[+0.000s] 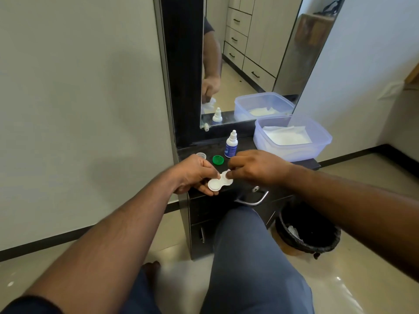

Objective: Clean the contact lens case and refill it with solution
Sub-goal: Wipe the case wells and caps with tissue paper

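My left hand (pixel 195 175) grips a white contact lens case (pixel 216 184) with both wells uncapped, held over the front of the black counter (pixel 306 163). My right hand (pixel 256 167) pinches a small white piece of tissue (pixel 227 171) against the case's right well. A green cap (pixel 218 160) and a clear cap (pixel 201 155) lie on the counter behind my hands. The solution bottle (pixel 231 145), white with a blue label, stands upright just behind the green cap.
A clear plastic tub (pixel 317 146) holding white tissues sits at the counter's right end. A mirror (pixel 249 60) rises behind the counter. A black-lined bin (pixel 308 233) stands on the floor to the right of the drawers. My knee (pixel 240 220) is below the drawer handle (pixel 254 201).
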Motion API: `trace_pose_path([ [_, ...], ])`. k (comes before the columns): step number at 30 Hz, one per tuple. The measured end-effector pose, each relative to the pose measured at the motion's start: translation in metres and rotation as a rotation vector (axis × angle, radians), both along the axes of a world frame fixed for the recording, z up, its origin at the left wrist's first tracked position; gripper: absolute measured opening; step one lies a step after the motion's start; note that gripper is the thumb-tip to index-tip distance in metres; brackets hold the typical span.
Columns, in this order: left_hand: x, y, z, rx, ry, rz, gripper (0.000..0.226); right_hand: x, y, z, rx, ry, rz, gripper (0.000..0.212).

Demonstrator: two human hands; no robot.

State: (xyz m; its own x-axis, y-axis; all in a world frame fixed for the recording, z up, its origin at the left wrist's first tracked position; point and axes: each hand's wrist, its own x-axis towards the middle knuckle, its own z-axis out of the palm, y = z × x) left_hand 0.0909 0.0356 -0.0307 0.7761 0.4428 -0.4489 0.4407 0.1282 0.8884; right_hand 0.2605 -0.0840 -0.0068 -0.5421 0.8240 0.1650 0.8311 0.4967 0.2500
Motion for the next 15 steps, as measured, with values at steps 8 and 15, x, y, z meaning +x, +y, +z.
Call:
trace_pose_path([
  [8,0.002,0.000,0.001,-0.009,0.018,-0.013,0.019,-0.003,0.017,0.011,-0.100,-0.250,0.271,0.031],
  [15,0.003,0.001,0.000,-0.001,0.025,-0.038,0.020,-0.002,0.031,0.013,-0.141,-0.419,0.287,0.033],
])
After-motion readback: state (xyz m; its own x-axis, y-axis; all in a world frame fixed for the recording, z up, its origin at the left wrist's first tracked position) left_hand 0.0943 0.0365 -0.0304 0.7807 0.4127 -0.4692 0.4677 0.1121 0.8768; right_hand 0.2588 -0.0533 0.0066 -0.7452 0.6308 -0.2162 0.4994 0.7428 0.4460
